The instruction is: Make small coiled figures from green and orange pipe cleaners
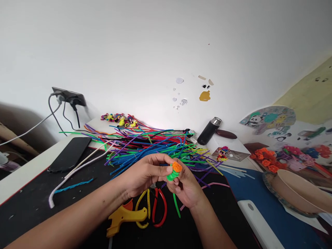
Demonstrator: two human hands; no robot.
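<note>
Orange and green, the fuzzy piece [175, 173] is up between our two hands, above the table [26, 174]. Our left hand [146, 173] has its grip nearly closed, thumb and fingers pinching the piece's left side; our right hand [191, 190] curls its grip snugly round the right side and underneath. Just beyond, a heap of coloured stems [145, 152] crowds our way. Nearer us lie red-and-yellow-handled pliers [165, 211] and a yellow glue gun [129, 216]; we see a phone [70, 154] leftward and a black flask [208, 132] rightward.
</note>
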